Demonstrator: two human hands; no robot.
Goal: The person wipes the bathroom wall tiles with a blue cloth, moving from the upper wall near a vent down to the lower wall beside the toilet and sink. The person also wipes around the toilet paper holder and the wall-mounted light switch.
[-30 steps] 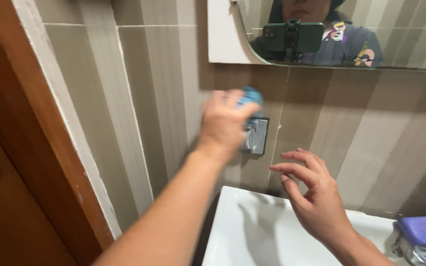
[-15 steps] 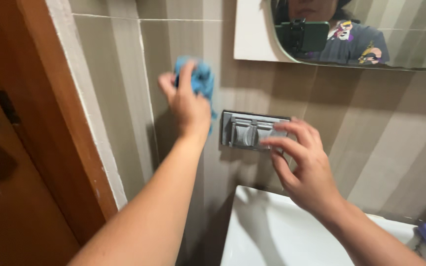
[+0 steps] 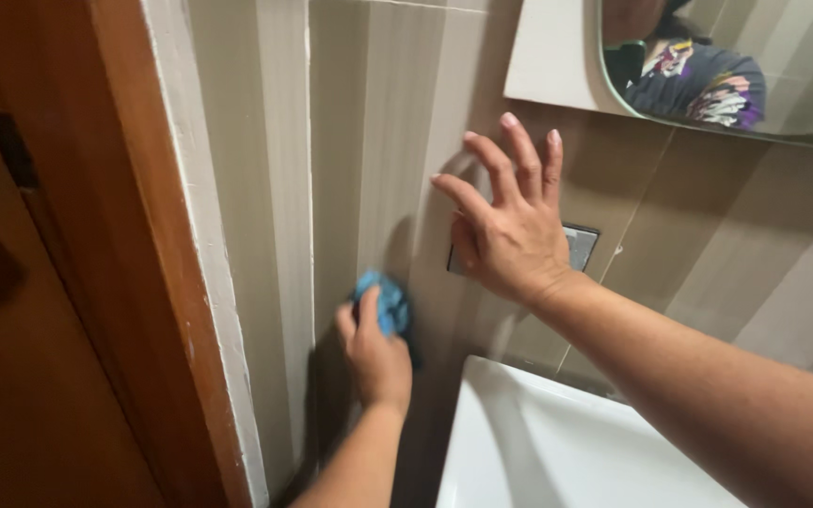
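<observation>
Sink nearest, white, bottom centre; only its left part is in view and the visible part of the basin has nothing in it.

Left grip: closed on the cloth, blue, bunched. Thumb and fingers wrap its lower side, and the cloth is pressed flat onto the wall, low down, just left of the sink's corner. My forearm comes up from the bottom edge.

Right grip: wide open, fingers spread and pointing up, nothing held. Palm sits over the holder, a grey plastic fitting fixed to the tile. Only its right end shows past my hand, so I can't tell whether the palm touches it or the wall behind. What's in the holder: hidden by the hand.

Cloth is below and left of the holder, near but apart.

Left side: wooden door and frame, with a white painted strip between frame and tile.

Farthest: mirror, top right, above the holder, with a person's patterned dark top reflected in it.
</observation>
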